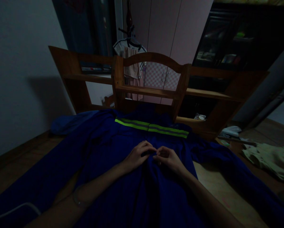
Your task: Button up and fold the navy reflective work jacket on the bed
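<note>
A dark blue work jacket (101,164) with a yellow-green reflective stripe (151,127) lies spread flat on a wooden surface, sleeves stretched out to both sides. My left hand (138,155) and my right hand (168,158) meet at the middle of the jacket front, fingers curled and pinching the fabric along its centre line. What exactly sits between the fingertips is too dark to make out. A thin bracelet circles my left forearm (78,199).
A wooden shelf frame (151,91) stands right behind the jacket. Clothes hang on a rack (132,60) beyond it, before a pink wardrobe. A pale green garment (267,158) lies at the right. A white cable (16,209) crosses the lower left. A wall bounds the left.
</note>
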`<state>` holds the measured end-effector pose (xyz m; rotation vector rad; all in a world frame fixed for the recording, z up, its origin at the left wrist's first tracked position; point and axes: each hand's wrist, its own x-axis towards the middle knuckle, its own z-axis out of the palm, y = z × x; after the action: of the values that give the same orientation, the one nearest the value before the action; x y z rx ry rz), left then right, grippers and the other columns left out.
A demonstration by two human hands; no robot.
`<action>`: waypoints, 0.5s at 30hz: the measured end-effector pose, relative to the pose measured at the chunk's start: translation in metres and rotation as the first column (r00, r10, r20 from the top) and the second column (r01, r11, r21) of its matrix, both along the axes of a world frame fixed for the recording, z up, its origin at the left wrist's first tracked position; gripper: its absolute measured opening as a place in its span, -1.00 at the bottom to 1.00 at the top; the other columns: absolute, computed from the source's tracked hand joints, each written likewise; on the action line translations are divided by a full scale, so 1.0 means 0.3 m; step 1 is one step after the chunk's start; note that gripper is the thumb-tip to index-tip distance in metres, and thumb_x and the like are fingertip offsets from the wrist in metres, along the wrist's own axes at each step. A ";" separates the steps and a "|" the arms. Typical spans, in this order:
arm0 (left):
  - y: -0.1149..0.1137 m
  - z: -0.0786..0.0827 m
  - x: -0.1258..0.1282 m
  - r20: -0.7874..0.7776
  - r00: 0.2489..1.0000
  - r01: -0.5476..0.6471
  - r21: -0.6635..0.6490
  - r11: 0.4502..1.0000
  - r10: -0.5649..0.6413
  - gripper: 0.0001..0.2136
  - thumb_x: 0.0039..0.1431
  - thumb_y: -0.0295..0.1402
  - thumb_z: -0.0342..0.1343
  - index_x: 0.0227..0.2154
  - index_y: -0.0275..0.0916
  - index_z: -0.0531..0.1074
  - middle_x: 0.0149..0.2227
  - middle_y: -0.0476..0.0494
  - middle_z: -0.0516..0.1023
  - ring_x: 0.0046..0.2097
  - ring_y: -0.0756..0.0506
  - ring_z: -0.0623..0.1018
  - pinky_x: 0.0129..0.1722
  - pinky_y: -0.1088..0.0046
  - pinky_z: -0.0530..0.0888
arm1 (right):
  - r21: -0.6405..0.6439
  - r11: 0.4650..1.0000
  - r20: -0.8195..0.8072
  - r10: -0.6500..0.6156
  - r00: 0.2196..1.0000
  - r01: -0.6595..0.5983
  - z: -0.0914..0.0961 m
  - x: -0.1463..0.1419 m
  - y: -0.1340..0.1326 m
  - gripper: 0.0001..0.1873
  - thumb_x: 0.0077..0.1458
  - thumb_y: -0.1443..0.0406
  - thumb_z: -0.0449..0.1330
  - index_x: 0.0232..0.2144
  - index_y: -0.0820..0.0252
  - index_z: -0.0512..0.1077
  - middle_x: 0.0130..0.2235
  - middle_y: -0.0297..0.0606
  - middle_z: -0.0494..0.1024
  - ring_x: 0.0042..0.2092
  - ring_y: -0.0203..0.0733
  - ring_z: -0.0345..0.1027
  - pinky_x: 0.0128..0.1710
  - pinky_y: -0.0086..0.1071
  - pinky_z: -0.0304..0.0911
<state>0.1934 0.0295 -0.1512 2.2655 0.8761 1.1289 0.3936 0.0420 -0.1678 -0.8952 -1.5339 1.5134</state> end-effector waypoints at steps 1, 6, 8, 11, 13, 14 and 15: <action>0.000 0.001 -0.001 -0.013 1.000 -0.006 0.041 0.999 0.007 -0.76 0.18 -0.51 0.04 -0.13 -0.15 0.45 -0.10 -0.13 0.40 -0.04 -0.06 0.42 -0.03 0.37 0.38 | 0.001 1.000 0.001 0.003 1.000 -0.003 0.001 0.001 -0.001 -0.66 -0.16 0.21 0.39 -0.40 0.24 0.35 -0.49 -0.41 0.40 -0.51 -0.39 0.28 -0.48 -0.48 0.18; -0.002 0.007 -0.008 -0.140 0.990 0.012 0.209 0.978 0.018 -0.73 0.24 -0.48 -0.03 -0.06 -0.11 0.41 0.05 -0.17 0.30 0.01 -0.09 0.38 -0.01 0.30 0.38 | 0.012 1.000 0.004 0.029 1.000 -0.029 -0.001 0.006 0.000 -0.68 -0.14 0.23 0.39 -0.39 0.23 0.36 -0.47 -0.40 0.42 -0.50 -0.37 0.30 -0.46 -0.47 0.19; -0.004 0.011 -0.011 -0.177 0.984 0.025 0.251 0.968 0.020 -0.74 0.25 -0.47 -0.04 -0.06 -0.11 0.40 0.04 -0.18 0.32 0.02 -0.10 0.37 0.00 0.29 0.38 | 0.014 0.999 -0.004 0.037 0.999 -0.037 -0.002 0.007 0.001 -0.69 -0.13 0.23 0.38 -0.38 0.23 0.36 -0.47 -0.40 0.43 -0.49 -0.37 0.31 -0.44 -0.47 0.20; -0.006 0.015 -0.012 -0.193 0.981 0.018 0.270 0.963 0.036 -0.77 0.25 -0.47 -0.05 -0.10 -0.14 0.40 -0.01 -0.18 0.35 0.01 -0.10 0.38 0.00 0.29 0.37 | 0.016 0.999 0.003 0.042 0.999 -0.042 0.000 0.006 -0.001 -0.70 -0.13 0.24 0.38 -0.38 0.23 0.37 -0.47 -0.39 0.44 -0.48 -0.36 0.32 -0.44 -0.47 0.20; -0.006 0.016 -0.010 -0.196 0.980 0.012 0.263 0.965 0.041 -0.78 0.25 -0.48 -0.06 -0.11 -0.17 0.40 -0.04 -0.18 0.37 -0.01 -0.10 0.39 -0.02 0.29 0.38 | 0.017 0.999 0.003 0.033 0.999 -0.033 0.000 0.004 -0.003 -0.71 -0.12 0.25 0.38 -0.39 0.23 0.36 -0.47 -0.39 0.43 -0.48 -0.37 0.31 -0.44 -0.47 0.19; -0.006 0.015 -0.009 -0.195 0.980 0.012 0.257 0.966 0.040 -0.79 0.25 -0.48 -0.06 -0.12 -0.18 0.39 -0.06 -0.18 0.38 -0.03 -0.10 0.40 -0.03 0.30 0.38 | 0.018 0.999 -0.003 0.027 1.000 -0.027 -0.001 0.002 -0.003 -0.71 -0.13 0.25 0.38 -0.39 0.23 0.36 -0.48 -0.40 0.43 -0.48 -0.37 0.30 -0.45 -0.48 0.19; -0.006 0.015 -0.008 -0.192 0.981 0.013 0.252 0.968 0.037 -0.80 0.25 -0.49 -0.06 -0.13 -0.19 0.38 -0.08 -0.17 0.39 -0.04 -0.10 0.40 -0.04 0.30 0.38 | 0.019 1.000 -0.010 0.022 1.000 -0.022 -0.004 0.001 -0.004 -0.71 -0.12 0.26 0.38 -0.40 0.23 0.35 -0.49 -0.41 0.42 -0.49 -0.38 0.30 -0.46 -0.48 0.18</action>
<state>0.1911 0.0277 -0.1466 2.6193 0.8621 1.0899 0.3939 0.0408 -0.1690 -0.8615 -1.5528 1.5142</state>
